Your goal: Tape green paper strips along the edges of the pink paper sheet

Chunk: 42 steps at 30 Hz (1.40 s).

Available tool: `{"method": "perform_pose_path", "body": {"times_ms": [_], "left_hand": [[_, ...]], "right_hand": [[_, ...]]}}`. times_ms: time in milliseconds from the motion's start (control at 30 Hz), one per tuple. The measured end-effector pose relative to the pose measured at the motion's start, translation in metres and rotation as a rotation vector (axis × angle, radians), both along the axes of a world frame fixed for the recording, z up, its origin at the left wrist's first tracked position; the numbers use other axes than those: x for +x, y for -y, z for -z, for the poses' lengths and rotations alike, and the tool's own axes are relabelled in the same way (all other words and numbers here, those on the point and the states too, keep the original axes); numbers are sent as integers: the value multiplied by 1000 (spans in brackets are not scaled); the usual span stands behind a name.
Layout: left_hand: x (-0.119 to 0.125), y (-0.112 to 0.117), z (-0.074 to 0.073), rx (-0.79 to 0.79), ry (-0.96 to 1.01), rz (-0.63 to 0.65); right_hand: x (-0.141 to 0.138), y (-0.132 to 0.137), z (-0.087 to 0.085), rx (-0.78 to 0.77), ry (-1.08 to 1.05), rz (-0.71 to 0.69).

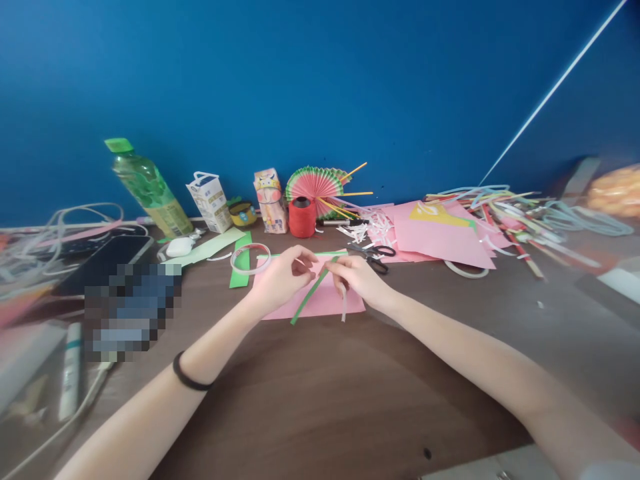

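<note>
Head camera: the near stretch of the worktop (pixel 300 400) is bare brown surface, crossed by two forearms. Beyond it, nearer the worktop's far edge, a pink sheet (pixel 327 304) lies flat. A narrow green strip (pixel 310 297) slants above it, its loose lower end reaching just past the sheet's near edge. The right hand (pixel 359 277) pinches the strip near its upper end, between thumb and fingertips; a whitish strip (pixel 344 309), perhaps tape, hangs beneath that same hand. The left hand (pixel 281 279) is half curled beside the green strip, over the sheet's left part; whether its fingertips grip anything, I cannot tell.

A light pinch near the end should suit so slim a strip, since squeezing could crease it. The whitish piece, if sticky, is best held clear of the green until the edges line up. The left fingers could steady the dangling end against twisting, and the flat sheet makes a sound backing for pressing.

A tape roll (pixel 245 271) sits by the sheet's far left corner, scissors (pixel 369 253) by its far right corner. Along the worktop's far edge stand a red spool (pixel 302 221) and a pleated fan (pixel 311 185).
</note>
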State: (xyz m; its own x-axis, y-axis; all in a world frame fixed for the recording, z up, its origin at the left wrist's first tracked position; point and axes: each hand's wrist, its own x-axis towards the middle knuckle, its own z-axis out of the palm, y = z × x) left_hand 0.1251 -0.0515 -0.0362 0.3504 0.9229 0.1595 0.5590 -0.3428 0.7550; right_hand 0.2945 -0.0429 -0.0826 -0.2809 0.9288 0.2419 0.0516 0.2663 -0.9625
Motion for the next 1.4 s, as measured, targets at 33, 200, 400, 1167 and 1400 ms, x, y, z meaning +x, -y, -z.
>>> {"method": "perform_pose_path", "body": {"times_ms": [33,200,400,1167,1400], "left_hand": [[-2,-1,0,-43,13,2],[-8,-6,4,-400,72,222],[-6,-2,3,-703,161,284],[-4,-15,30,-905,691,95],[6,-7,31,-923,717,51]], "right_hand": [[1,-1,0,16,-16,-2],[7,-8,-4,-6,-116,8],[13,-11,-8,-48,-159,42],[16,-10,-14,-205,-308,-310],[10,-5,-11,-2,-161,-283]]}}
